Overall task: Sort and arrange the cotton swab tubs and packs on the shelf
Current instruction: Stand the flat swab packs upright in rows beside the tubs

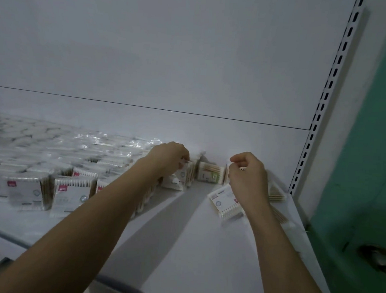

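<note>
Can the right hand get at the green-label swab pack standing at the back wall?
Probably yes. The green-label pack stands just left of the right hand, with bare shelf in front, but the hand seems to be pinching another pack.

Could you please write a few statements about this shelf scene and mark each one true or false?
1. Both hands are at the back of the shelf, near the rear panel. True.
2. The left hand rests flat on bare shelf, touching nothing. False: its fingers are curled on an upright pack.
3. Rows of swab packs fill the left part of the shelf. True.
4. A pack lies flat just below the right hand. True.
5. The pack with the green label sits at the shelf's front edge. False: it stands at the back, between the two hands.
6. The wall to the right is red. False: it is green.
</note>
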